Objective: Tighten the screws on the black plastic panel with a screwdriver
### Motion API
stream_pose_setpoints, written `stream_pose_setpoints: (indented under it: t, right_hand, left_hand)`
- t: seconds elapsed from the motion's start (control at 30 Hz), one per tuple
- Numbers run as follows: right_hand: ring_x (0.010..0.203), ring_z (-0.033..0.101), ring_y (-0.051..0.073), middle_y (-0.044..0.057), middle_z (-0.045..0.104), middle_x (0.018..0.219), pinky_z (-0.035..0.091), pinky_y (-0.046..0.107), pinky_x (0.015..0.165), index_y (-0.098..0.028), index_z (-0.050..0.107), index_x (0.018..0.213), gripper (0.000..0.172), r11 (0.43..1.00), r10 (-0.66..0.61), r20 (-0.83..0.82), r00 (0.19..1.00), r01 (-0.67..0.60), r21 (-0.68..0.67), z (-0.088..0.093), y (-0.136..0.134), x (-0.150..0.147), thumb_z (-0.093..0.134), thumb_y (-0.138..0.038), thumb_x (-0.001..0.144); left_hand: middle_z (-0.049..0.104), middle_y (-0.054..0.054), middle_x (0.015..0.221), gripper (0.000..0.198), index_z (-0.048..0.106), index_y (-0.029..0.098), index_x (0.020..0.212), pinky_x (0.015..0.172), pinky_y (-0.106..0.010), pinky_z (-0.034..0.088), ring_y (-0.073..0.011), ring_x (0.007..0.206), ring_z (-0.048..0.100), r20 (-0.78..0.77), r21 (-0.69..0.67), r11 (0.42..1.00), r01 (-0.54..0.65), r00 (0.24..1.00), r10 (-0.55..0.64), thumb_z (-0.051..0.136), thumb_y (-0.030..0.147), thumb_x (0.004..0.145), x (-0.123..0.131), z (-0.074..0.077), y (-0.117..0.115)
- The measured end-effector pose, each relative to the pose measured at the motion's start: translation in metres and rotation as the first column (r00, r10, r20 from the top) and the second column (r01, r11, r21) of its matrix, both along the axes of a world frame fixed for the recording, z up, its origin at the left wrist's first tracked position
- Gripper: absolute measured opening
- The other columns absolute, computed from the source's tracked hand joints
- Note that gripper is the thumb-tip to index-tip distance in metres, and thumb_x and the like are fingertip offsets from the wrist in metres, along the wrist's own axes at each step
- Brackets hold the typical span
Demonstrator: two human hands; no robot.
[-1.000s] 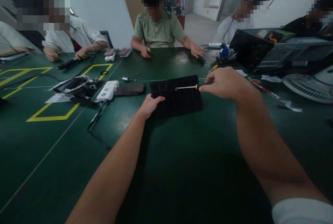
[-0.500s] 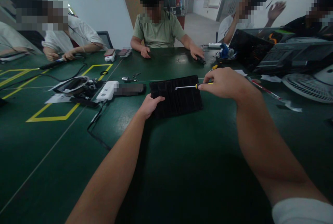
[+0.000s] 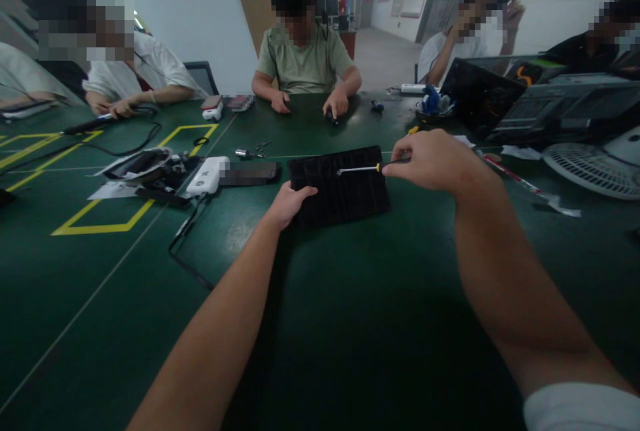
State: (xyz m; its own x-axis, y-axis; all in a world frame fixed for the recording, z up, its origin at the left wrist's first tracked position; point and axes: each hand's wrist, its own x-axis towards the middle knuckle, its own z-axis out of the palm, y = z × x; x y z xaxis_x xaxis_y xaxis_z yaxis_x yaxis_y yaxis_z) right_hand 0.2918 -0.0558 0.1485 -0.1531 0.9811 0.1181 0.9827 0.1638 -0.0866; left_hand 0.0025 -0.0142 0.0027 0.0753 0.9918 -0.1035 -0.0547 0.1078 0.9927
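Note:
A flat black panel [image 3: 360, 194] with ridges across its face lies on the green table, tilted slightly. My left hand [image 3: 293, 203] grips its left edge, thumb on top and the other fingers hidden. Over the panel's upper middle is the metal shaft of a screwdriver [image 3: 363, 169] with a yellow and black handle. My right hand [image 3: 417, 159] is closed round that handle, coming from the right. At the shaft's tip is a small roundish bit, too small to name.
Left of the panel lie a dark phone [image 3: 250, 173], a white device [image 3: 207, 175] with a cable, and small metal parts [image 3: 243, 153]. A white fan [image 3: 590, 167] and dark equipment [image 3: 565, 107] stand right. Several people sit around the green table [image 3: 350, 317].
Both my hands, the panel and the screwdriver look nearly unchanged. Across the table, a person's hand with a dark object has moved left, and a small blue-black item now shows on the table there.

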Motion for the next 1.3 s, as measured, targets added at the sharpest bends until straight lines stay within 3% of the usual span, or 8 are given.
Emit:
stream_pose_setpoints:
  t: [0.4,0.7,1.3]
  right_hand:
    - [0.092,0.069,0.030,0.009,0.077,0.098,0.046,0.040,0.076,-0.026,0.078,0.102,0.030,0.999,0.033,-0.016,0.999,-0.033,0.031,0.0015,-0.0055,-0.0046,0.065,-0.048,0.087]
    - [0.091,0.068,0.030,0.010,0.077,0.099,0.046,0.038,0.073,-0.025,0.077,0.098,0.026,0.999,0.023,-0.001,1.000,-0.023,0.045,-0.0013,-0.0025,-0.0040,0.073,-0.044,0.081]
    - [0.093,0.068,0.031,0.010,0.077,0.099,0.046,0.039,0.072,-0.025,0.077,0.099,0.026,1.000,0.015,0.018,1.000,-0.016,0.025,0.0012,-0.0051,-0.0061,0.071,-0.044,0.082]
  left_hand:
    - [0.080,-0.012,0.107,0.039,0.074,0.016,0.100,0.101,-0.050,0.059,-0.0327,0.107,0.076,-0.020,0.004,1.000,-0.005,1.000,0.005,0.083,0.029,0.064,0.0013,0.0016,-0.0006]
    - [0.081,-0.011,0.107,0.039,0.074,0.016,0.099,0.103,-0.050,0.059,-0.0324,0.107,0.076,-0.013,-0.002,1.000,-0.016,1.000,0.016,0.084,0.029,0.063,0.0017,0.0022,-0.0008]
    - [0.081,-0.012,0.109,0.037,0.074,0.017,0.098,0.103,-0.051,0.059,-0.0324,0.107,0.076,-0.022,0.002,1.000,-0.014,1.000,0.014,0.083,0.028,0.064,0.0011,0.0000,0.0012]
